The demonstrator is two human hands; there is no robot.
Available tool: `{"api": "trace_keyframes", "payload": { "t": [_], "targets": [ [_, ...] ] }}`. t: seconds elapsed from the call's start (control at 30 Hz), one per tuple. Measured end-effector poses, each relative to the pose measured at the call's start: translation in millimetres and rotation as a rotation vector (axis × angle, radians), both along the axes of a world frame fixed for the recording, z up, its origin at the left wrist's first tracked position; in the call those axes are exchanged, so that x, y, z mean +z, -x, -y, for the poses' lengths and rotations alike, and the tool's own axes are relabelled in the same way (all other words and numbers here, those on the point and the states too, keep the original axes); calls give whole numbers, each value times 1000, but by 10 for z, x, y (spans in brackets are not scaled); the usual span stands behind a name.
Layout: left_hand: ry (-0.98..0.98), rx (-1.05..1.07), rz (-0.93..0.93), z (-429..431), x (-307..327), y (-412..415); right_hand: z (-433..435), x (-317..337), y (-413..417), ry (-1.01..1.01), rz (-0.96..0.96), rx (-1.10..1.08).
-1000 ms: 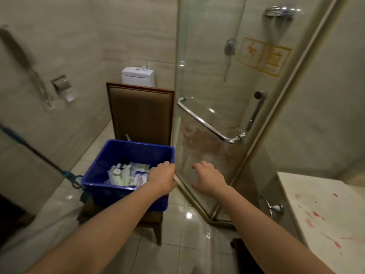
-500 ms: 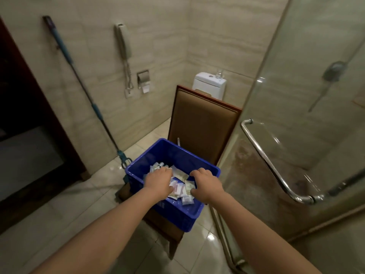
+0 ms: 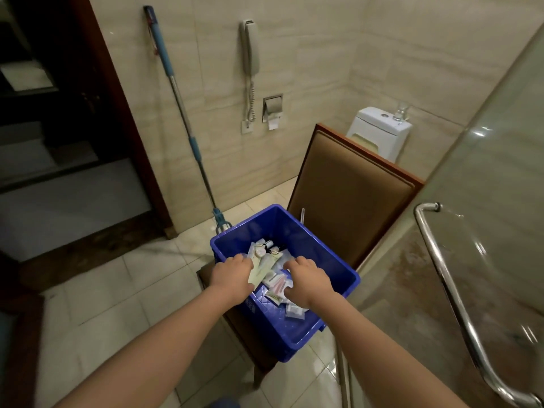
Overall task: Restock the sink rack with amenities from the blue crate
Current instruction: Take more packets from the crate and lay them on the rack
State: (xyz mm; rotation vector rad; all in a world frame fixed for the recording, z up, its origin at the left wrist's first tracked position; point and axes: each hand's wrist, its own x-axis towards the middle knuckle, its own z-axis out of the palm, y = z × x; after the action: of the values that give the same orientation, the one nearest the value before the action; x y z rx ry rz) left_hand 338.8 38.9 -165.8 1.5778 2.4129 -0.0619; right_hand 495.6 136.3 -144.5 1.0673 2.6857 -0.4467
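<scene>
The blue crate (image 3: pixel 321 248) sits on the seat of a brown chair and holds several small amenity packets and tubes (image 3: pixel 269 254). Both my hands are inside it. My left hand (image 3: pixel 231 278) is closed on a flat pale green packet (image 3: pixel 260 270) near the crate's left wall. My right hand (image 3: pixel 309 282) is curled, palm down, over a heap of white and pink sachets (image 3: pixel 278 285); what its fingers hold is hidden. The sink rack is out of view.
The padded chair back (image 3: pixel 350 192) rises behind the crate, with a toilet (image 3: pixel 378 129) beyond it. A blue-handled mop (image 3: pixel 179 107) leans on the tiled wall beside a wall phone (image 3: pixel 250 48). The glass shower door and its chrome handle (image 3: pixel 450 293) stand at right. A dark doorway is at left.
My view swung left from the shower door to the crate. Both hands went from the crate's rim and the glass down into the crate, and my left hand closed on a packet.
</scene>
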Motion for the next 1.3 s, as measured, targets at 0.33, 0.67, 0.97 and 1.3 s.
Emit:
{"api": "trace_keyframes", "payload": {
  "t": [0.33, 0.67, 0.97, 1.3],
  "targets": [
    [72, 56, 26, -225, -264, 117, -311, -327, 96, 97, 47, 2],
    [187, 9, 80, -859, -658, 733, -796, -794, 510, 211, 105, -119],
    [342, 33, 263, -1404, -1257, 1334, -1070, -1395, 1029, 392, 203, -213],
    [493, 158, 500, -1862, -2082, 1662, -1280, -2095, 1430, 553, 238, -342]
  ]
}}
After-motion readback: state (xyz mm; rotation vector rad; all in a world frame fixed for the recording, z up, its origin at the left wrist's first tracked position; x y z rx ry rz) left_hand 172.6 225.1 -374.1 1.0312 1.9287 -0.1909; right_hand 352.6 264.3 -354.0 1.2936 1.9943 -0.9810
